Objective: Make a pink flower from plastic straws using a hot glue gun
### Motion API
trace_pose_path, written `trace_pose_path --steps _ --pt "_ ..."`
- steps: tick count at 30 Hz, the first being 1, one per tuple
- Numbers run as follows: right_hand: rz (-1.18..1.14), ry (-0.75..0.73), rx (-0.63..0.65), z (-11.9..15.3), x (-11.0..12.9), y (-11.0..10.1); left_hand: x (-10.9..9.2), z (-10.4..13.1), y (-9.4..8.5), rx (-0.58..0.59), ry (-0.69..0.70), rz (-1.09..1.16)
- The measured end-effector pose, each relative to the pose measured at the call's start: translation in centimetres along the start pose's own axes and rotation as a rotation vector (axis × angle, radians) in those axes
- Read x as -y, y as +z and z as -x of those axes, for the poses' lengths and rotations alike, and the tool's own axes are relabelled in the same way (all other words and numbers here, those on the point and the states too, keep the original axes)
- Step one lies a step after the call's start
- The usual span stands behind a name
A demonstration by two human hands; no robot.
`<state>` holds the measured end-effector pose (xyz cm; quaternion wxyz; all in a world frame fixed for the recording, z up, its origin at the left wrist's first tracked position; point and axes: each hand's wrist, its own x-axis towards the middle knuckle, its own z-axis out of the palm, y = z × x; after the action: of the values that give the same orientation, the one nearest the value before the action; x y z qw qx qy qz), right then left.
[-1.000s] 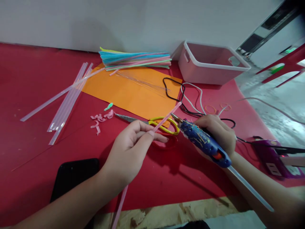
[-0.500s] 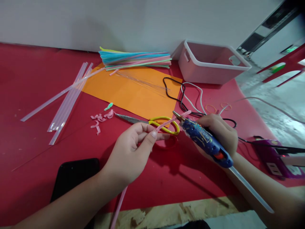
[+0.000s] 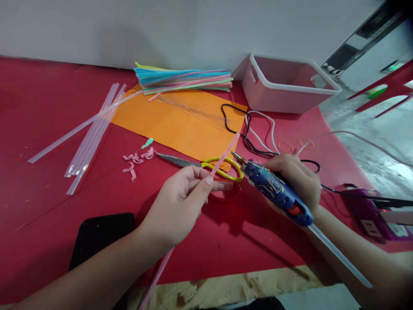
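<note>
Between thumb and fingers, my left hand pinches a pink pipe cleaner. Its short end points up and right, while the long end hangs below my wrist over the table's front edge. My right hand grips a blue hot glue gun, a clear glue stick jutting from its back. The gun's metal nozzle is close to the pipe cleaner; whether they touch I cannot tell. Beneath my left fingers lie scissors with yellow and red handles, partly hidden. Pink curled bits and a green piece lie left of the blades.
Clear glue sticks lie at left, near orange paper. Behind are bundled pipe cleaners and a pink bin. Cords and a purple power strip are at right, a black phone at front left.
The pipe cleaner's short end has swung upward and left, away from lying across the nozzle. The glue gun has shifted slightly left. Both hands keep their holds.
</note>
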<state>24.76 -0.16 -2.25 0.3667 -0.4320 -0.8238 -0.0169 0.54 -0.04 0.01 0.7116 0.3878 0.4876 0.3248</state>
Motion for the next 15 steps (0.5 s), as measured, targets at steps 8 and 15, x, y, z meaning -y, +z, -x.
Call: trace_pose_path --steps 8,15 --pt "0.019 0.018 -0.002 0.07 -0.06 0.15 -0.55 0.12 0.44 0.018 0.004 0.009" --pt "0.018 0.016 0.008 0.14 -0.2 0.23 -0.4 0.33 0.33 0.028 0.037 -0.011"
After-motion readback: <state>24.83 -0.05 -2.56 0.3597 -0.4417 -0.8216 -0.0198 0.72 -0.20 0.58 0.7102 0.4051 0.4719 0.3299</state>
